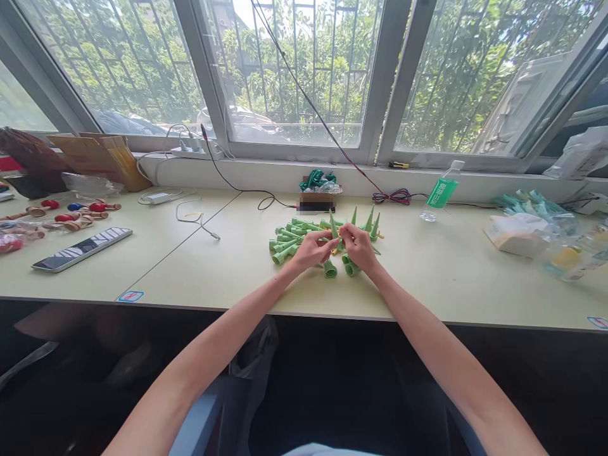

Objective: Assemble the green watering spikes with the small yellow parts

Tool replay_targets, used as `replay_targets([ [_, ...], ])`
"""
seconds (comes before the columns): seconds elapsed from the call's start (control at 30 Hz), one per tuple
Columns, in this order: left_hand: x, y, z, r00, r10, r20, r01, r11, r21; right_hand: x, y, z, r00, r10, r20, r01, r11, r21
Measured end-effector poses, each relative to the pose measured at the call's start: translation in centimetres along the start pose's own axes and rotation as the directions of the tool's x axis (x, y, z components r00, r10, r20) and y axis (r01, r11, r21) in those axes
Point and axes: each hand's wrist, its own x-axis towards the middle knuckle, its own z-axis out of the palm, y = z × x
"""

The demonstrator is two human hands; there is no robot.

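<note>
A heap of several light green cones [291, 239] lies on the pale table [451, 278], some lying flat, a few standing upright [371, 223] behind my hands. My left hand [311, 250] and my right hand [358, 247] meet over the heap, fingers pinched together on one green cone [334, 228] with a small yellowish piece between the fingertips. Two more cones [341, 268] lie just in front of my hands.
A clear bottle with a green label [441, 193] stands at the back right. Plastic bags [536, 228] lie at the far right. Red and blue wooden toys [71, 212], a striped flat bar [80, 249] and cables [199, 218] are at left. Windows run behind.
</note>
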Motion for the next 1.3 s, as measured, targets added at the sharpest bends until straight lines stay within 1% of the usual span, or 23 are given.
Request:
replay_targets([
  [0.1,0.0,-0.1,0.2,0.999,0.014,-0.042,-0.012,0.999,0.050,0.0,0.1,0.0,1.000,0.009,-0.001,-0.009,1.000,0.001],
  [0.23,0.3,-0.3,0.4,0.990,0.105,-0.096,-0.091,0.986,0.142,0.1,0.1,0.0,1.000,0.009,-0.006,-0.009,1.000,0.000],
  [0.37,0.4,-0.7,0.4,0.978,0.187,-0.091,-0.162,0.959,0.234,0.1,0.1,0.0,1.000,0.012,-0.007,-0.012,1.000,0.000],
  [0.47,0.3,-1.0,0.3,0.973,0.213,-0.093,-0.181,0.945,0.273,0.1,0.2,0.1,1.000,0.008,-0.008,-0.008,1.000,-0.001],
  [0.6,0.4,-1.2,0.4,0.976,0.193,-0.097,-0.161,0.950,0.266,0.1,0.4,0.3,1.000,0.014,-0.017,-0.014,1.000,0.003],
  [0.73,0.8,-1.1,0.7,0.978,0.164,-0.132,-0.138,0.972,0.191,0.1,0.5,0.6,0.999,0.029,-0.041,-0.029,1.000,0.012],
  [0.83,1.0,-1.0,0.7,0.980,0.118,-0.160,-0.096,0.985,0.141,0.1,0.4,0.7,0.999,0.036,-0.030,-0.035,0.999,0.016],
  [0.97,1.1,-1.4,0.4,0.990,0.027,-0.138,-0.016,0.997,0.078,-0.1,0.0,0.7,0.998,0.038,0.051,-0.041,0.998,0.044],
  [1.07,1.2,-1.8,0.1,0.993,-0.017,-0.120,0.023,0.998,0.051,-0.2,-0.2,0.7,0.995,0.023,0.096,-0.026,0.999,0.033],
  [1.2,1.2,-2.0,0.0,0.995,-0.033,-0.091,0.037,0.998,0.047,-0.2,-0.3,0.7,0.996,-0.005,0.086,0.008,0.999,-0.035],
  [1.3,1.2,-1.9,0.0,0.996,-0.033,-0.083,0.037,0.998,0.043,-0.3,-0.2,0.6,0.996,-0.030,0.081,0.034,0.998,-0.054],
])
